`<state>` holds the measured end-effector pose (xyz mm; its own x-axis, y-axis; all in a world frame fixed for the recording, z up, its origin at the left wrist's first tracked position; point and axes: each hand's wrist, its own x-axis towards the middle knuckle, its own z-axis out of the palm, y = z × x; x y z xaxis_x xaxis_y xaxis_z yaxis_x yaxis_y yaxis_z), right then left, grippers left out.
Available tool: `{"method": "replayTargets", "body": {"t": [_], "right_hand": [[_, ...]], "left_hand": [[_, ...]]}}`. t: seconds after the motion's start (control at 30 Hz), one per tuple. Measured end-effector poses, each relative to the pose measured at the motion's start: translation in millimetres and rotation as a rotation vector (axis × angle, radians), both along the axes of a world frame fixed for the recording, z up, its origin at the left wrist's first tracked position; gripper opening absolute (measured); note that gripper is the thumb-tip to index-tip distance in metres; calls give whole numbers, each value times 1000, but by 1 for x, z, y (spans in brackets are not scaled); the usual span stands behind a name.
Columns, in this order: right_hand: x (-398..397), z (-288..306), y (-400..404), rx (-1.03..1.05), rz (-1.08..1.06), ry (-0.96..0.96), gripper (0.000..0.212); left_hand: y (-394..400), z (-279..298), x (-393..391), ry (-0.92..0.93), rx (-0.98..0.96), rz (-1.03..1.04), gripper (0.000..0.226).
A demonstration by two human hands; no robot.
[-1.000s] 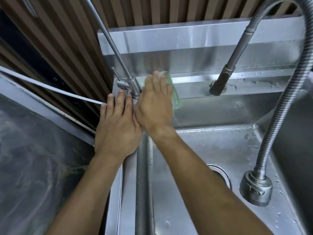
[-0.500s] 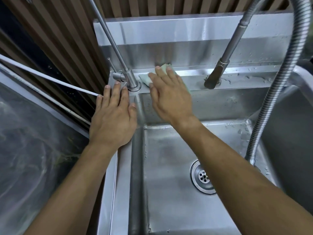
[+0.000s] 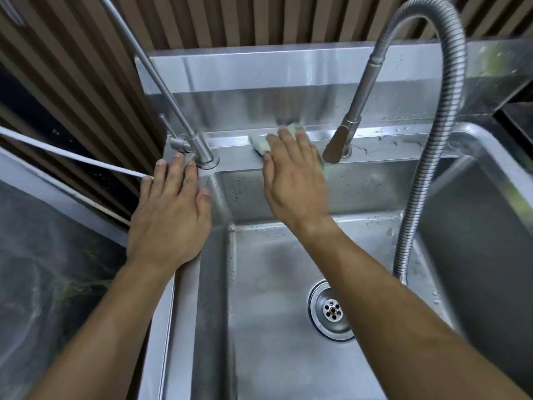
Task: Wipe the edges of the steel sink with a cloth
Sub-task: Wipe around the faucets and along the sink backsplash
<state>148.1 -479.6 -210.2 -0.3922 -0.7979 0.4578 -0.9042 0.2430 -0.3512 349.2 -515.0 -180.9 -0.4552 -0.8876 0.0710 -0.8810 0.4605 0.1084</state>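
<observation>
The steel sink (image 3: 288, 356) filled most of the head view, its basin holding only scattered water droplets and a round drain strainer (image 3: 332, 309) set in the floor toward the right. A flexible ribbed hose (image 3: 450, 116) arched from the top of the picture down into the basin on the right side, its lower end meeting the floor just beside the strainer. The hose's dark spray head (image 3: 336, 147) rested on the back ledge of the sink.

The right hand (image 3: 294, 180) lay flat, fingers straight and together, pressing a pale green cloth (image 3: 261, 142) against that back ledge, between the spray head and a slim tap (image 3: 202, 151) at the left rear corner. The cloth showed past the fingertips and beside the thumb; a sliver of it also seemed to show under the little-finger side, though motion blur made that hard to tell. The left hand (image 3: 170, 217) rested palm down on the sink's left rim, fingers extended and holding nothing, fingertips just short of the tap's base.

Behind the ledge rose a steel splashback (image 3: 288, 79) flecked with droplets. A white cord (image 3: 72, 155) ran in from the left toward the left hand's fingertips, over a dark marbled counter (image 3: 52, 269).
</observation>
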Motion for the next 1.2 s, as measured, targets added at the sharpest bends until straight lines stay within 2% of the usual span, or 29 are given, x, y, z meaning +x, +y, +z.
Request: {"method": "replayTargets", "body": {"t": [0.1,0.2,0.23,0.33,0.47,0.57,0.7,0.8,0.87,0.93,0.97,1.07,1.13,1.2], "right_hand": [[8,8,-6,-21,-200,-160,46],[27,17,-17,110,-289,-236,53],[36,21,-22,154,-243,-231,55],[60,25,-28,247,84,-154,59],[40,23,-22,237,292,-51,47],[19,18,-8,198,263,-15,43],[48,18,-17,157,113,-154,40],[68,27,-23,163,187,-223,29],[57,37,-12,58,222,-311,25],[55,47,3,-32,364,-379,29],[62,50,6,-41,485,-351,33],[85,41,-10,193,814,-196,45],[94,38,-23,372,831,-182,49],[98,39,-34,397,792,-156,49]], "left_hand": [[1,1,1,10,8,3,75],[1,2,0,44,30,22,73],[1,3,0,68,45,34,70],[5,5,5,98,103,49,61],[21,2,17,87,106,17,68],[23,2,18,102,96,34,68],[32,10,19,131,122,145,60],[57,6,32,178,196,128,62],[79,4,44,181,163,78,66],[97,1,54,153,110,60,65],[104,0,58,137,83,51,64],[118,-4,64,101,46,14,63],[123,-5,67,85,42,13,63],[124,-6,66,73,30,20,63]]}}
